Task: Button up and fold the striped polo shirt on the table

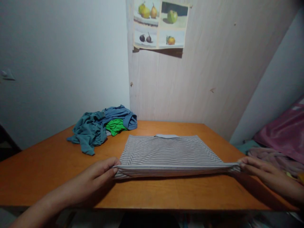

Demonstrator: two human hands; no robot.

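A grey-and-white striped garment (166, 150) lies folded flat on the orange wooden table (47, 171), its collar at the far edge. My left hand (97, 175) pinches the near left corner of the garment, fingers closed on the fabric. My right hand (257, 169) pinches the near right corner the same way. The near edge is stretched taut between both hands and lifted slightly off the table.
A heap of blue, teal and green clothes (102, 126) sits at the table's far left. Pink and purple fabrics (282, 139) lie off the table's right side. Walls stand close behind, with a fruit poster (160, 23).
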